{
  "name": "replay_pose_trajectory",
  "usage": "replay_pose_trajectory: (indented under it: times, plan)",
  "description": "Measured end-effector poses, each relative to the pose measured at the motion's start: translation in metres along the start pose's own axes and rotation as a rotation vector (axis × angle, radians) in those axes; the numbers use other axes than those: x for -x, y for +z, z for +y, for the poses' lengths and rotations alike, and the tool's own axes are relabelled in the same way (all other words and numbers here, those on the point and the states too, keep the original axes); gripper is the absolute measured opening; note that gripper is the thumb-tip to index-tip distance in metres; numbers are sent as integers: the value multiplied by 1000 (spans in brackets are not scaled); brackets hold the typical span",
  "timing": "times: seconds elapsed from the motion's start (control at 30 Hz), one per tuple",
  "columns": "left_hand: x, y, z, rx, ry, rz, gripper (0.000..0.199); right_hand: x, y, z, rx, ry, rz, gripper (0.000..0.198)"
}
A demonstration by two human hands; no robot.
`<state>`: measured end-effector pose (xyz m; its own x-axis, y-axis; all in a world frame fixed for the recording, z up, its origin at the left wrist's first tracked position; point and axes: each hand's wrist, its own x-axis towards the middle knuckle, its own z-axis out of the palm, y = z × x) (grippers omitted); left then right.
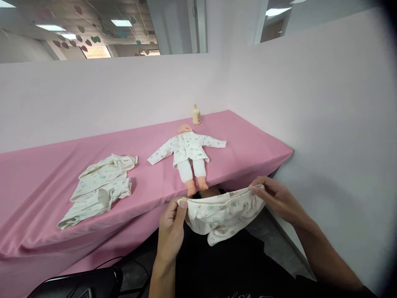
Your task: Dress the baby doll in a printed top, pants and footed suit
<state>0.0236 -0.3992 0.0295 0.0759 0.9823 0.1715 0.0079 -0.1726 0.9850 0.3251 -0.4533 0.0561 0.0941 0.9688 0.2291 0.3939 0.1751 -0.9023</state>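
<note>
Stretched between my two hands is a pair of white printed baby pants (226, 213), with a gathered waistband along the top. My left hand (172, 225) pinches one end of the waistband, thumb on top. The other end is gripped by my right hand (276, 198). Just beyond the pants, a baby doll (192, 169) lies on its back, feet toward me. It wears a white printed jacket (189, 147), arms spread wide, and its legs look white down to bare feet. The raised pants hang at the table's front edge, near the doll's feet.
A pink cloth (248, 153) covers the table and drapes over its front. Crumpled printed baby clothes (99, 188) lie to the left. Behind the doll's head stands a cream pump bottle (196, 115). White walls bound the back and right; a black chair (80, 283) is at lower left.
</note>
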Motion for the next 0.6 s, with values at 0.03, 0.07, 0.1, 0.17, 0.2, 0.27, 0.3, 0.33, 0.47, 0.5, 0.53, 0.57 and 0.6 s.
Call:
replay_pose_trajectory:
  times: [0.03, 0.07, 0.1, 0.17, 0.2, 0.27, 0.3, 0.33, 0.47, 0.5, 0.53, 0.57, 0.6]
  plan:
    - [1, 1, 4, -74, 25, -7, 32, -1, 1, -2, 79, -25, -14, 23]
    - [2, 2, 8, -141, 53, -15, 33, -1, 3, -4, 149, -58, -30, 23]
    - [3, 4, 11, -196, 81, -24, 34, 0, 5, -6, 206, -97, -46, 22]
    - [3, 6, 18, -264, 134, -65, 35, 4, 10, -13, 273, -173, -76, 23]
    - [3, 7, 20, -285, 159, -95, 35, 6, 13, -16, 281, -207, -101, 26]
    - [1, 9, 23, -322, 199, -152, 34, 9, 22, -25, 251, -264, -185, 34]
    - [0, 10, 24, -345, 215, -172, 33, 9, 27, -29, 223, -284, -241, 37]
    - [-2, 12, 25, -369, 226, -186, 33, 7, 33, -33, 195, -297, -299, 38]
    - [-22, 20, 34, -475, 274, -179, 32, -25, 64, -38, 170, -236, -380, 33]
    - [-31, 22, 39, -496, 301, -157, 32, -38, 71, -37, 158, -216, -390, 32]
    - [-41, 24, 44, -515, 333, -130, 32, -52, 77, -37, 110, -196, -413, 32]
    - [-52, 25, 49, -536, 364, -100, 33, -67, 82, -37, 19, -169, -462, 32]
    - [-64, 26, 54, -559, 390, -72, 33, -82, 86, -39, -81, -138, -523, 31]
